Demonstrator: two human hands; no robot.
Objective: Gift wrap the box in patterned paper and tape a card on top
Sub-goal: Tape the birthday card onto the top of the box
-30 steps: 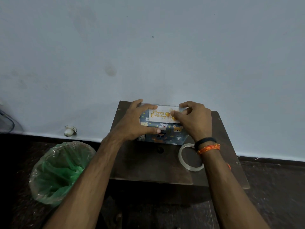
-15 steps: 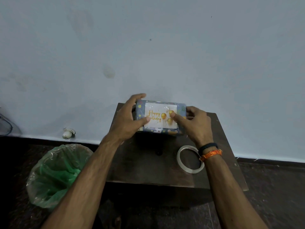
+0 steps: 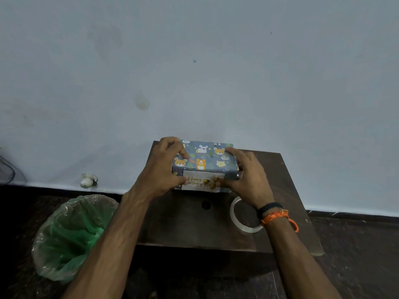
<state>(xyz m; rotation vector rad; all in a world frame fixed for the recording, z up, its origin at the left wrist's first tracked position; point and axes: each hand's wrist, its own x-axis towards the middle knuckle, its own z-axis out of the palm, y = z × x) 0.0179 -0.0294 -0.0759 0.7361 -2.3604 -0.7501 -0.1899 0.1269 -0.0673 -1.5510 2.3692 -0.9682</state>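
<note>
both hands hold the wrapped box point(image 3: 205, 160) at the table's point(image 3: 287, 182) far edge by the wall, left hand point(image 3: 160, 172) curled round its left end, right hand point(image 3: 244, 180) round its right; the card point(image 3: 200, 182) faces the person, seemingly on the near side. bare tabletop lies nearer; a tape roll point(image 3: 234, 214) sits right, partly under the right wrist.

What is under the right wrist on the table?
A tape roll lies flat on the table, beneath the right hand's wrist. Only its left arc and near edge show; the forearm covers the rest.
</note>
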